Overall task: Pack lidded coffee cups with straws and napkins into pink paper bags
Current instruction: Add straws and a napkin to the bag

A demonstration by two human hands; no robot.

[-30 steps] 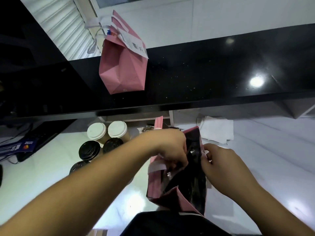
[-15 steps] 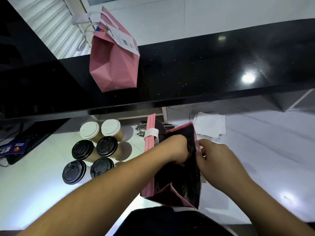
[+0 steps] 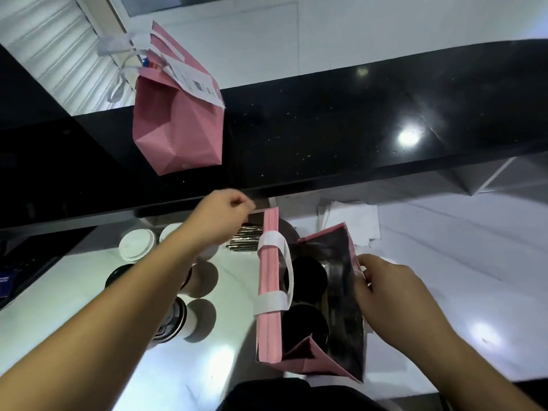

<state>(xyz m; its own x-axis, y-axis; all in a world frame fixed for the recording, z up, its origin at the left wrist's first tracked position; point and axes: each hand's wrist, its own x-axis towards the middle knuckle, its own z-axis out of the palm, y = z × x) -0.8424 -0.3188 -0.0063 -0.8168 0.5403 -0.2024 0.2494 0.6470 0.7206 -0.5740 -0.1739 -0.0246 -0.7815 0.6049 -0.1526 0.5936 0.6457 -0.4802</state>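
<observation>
Head view: a black counter [image 3: 355,120] spans the top, with one closed pink bag [image 3: 178,134] parked on it, receipt attached. Below it, on the white worktop [image 3: 444,277], the open pink bag [image 3: 268,292] stands upright, with two black-lidded cups [image 3: 307,280] seen side by side inside. Its right wall is pinched at the rim by the right hand [image 3: 385,289], so the mouth is kept spread. More lidded coffee cups [image 3: 136,244] are grouped to the left of the bag, partly hidden by the left forearm. A napkin stack [image 3: 353,221] sits behind the bag. The left hand [image 3: 222,218] is curled above the straws [image 3: 246,235], which lie just beside the bag's far corner; whether a straw is pinched cannot be told. Step judged: cups loaded, straws being fetched. Next move calls for straws to be gripped and dropped beside the cups, mouth held open; napkins to follow.
</observation>
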